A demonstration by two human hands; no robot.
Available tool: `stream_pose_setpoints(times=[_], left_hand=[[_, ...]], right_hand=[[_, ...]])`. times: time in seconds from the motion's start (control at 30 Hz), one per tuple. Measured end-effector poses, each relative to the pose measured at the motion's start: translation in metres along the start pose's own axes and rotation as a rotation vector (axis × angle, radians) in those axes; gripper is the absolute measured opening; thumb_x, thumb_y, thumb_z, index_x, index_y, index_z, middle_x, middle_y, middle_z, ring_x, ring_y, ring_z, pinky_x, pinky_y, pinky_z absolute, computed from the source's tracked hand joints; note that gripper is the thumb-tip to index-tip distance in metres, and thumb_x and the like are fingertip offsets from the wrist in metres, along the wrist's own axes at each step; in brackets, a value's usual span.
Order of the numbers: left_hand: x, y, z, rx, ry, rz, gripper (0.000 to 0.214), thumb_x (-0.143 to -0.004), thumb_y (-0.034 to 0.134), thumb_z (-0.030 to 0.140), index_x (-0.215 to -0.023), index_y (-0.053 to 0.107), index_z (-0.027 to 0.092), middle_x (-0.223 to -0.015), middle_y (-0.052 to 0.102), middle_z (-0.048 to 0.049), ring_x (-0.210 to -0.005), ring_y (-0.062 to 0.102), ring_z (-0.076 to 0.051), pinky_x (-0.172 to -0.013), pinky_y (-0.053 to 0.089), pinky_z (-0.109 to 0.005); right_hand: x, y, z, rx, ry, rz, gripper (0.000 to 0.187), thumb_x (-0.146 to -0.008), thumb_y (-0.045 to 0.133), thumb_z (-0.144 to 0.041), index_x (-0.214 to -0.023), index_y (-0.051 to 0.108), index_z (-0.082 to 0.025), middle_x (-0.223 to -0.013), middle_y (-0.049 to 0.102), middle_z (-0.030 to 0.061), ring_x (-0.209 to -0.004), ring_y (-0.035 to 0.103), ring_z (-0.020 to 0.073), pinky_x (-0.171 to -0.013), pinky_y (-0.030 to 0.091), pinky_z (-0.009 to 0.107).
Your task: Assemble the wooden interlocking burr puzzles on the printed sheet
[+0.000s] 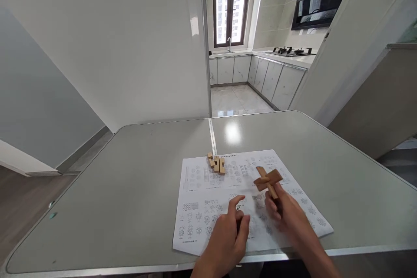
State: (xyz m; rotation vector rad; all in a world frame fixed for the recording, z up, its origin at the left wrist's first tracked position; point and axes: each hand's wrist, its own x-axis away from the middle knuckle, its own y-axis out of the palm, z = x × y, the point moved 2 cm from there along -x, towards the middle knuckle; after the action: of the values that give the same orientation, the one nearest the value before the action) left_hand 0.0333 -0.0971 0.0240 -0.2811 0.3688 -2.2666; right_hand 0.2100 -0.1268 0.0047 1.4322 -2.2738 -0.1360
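Note:
Above the right part of a printed instruction sheet [221,200], my right hand [286,210] grips a partly joined wooden burr puzzle [269,179]. Its notched sticks cross one another, and my fingers close on the lower end of one stick. My left hand [228,234] hovers over the lower middle of the sheet, with nothing in it. The index finger and thumb are apart, while the other fingers curl in. Several loose notched wooden puzzle pieces [217,165] lie together near the sheet's top edge.
The sheet lies on a grey-green table [130,195] with a metal edge and a seam [212,134] down its middle. Two small greenish bits [52,215] are near the left edge. Behind the table are a white wall panel and a kitchen with a gas stove [291,51].

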Motion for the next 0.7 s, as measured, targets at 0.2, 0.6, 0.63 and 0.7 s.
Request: stream_pose_setpoints(times=[0.2,0.6,0.63,0.7], left_hand=[[0.000,-0.002,0.002,-0.071,0.015,-0.003,0.046,-0.108,0.040,0.037,-0.150,0.038,0.017,-0.068,0.045,0.0061,-0.059,0.039,-0.013,-0.060,0.030,-0.026],[0.001,-0.001,0.002,-0.105,0.018,-0.023,0.042,-0.107,0.042,0.033,-0.146,0.044,0.019,-0.069,0.049,0.0056,-0.059,0.042,-0.013,-0.059,0.032,-0.025],[0.001,-0.001,0.002,-0.109,0.021,-0.024,0.041,-0.107,0.042,0.033,-0.145,0.045,0.018,-0.069,0.049,0.0055,-0.058,0.042,-0.013,-0.059,0.032,-0.025],[0.001,-0.001,0.002,-0.117,0.028,-0.022,0.039,-0.106,0.042,0.033,-0.142,0.049,0.018,-0.069,0.050,0.0052,-0.058,0.043,-0.013,-0.059,0.033,-0.024]], right_hand=[[-0.045,-0.026,-0.020,0.189,-0.048,0.114,0.050,-0.088,0.063,-0.071,-0.081,0.060,-0.022,-0.063,0.051,-0.0041,-0.051,0.040,0.0111,-0.045,0.032,0.024],[-0.066,-0.033,-0.020,0.289,-0.167,0.159,0.046,-0.086,0.066,-0.067,-0.090,0.063,-0.021,-0.063,0.055,-0.0041,-0.051,0.043,0.0125,-0.045,0.037,0.026],[-0.062,-0.032,-0.018,0.319,-0.181,0.152,0.046,-0.087,0.065,-0.066,-0.093,0.065,-0.021,-0.063,0.055,-0.0040,-0.051,0.044,0.0131,-0.046,0.037,0.026],[-0.055,-0.032,-0.014,0.403,-0.185,0.139,0.048,-0.087,0.065,-0.063,-0.108,0.068,-0.020,-0.064,0.056,-0.0038,-0.052,0.046,0.0145,-0.047,0.038,0.027]])
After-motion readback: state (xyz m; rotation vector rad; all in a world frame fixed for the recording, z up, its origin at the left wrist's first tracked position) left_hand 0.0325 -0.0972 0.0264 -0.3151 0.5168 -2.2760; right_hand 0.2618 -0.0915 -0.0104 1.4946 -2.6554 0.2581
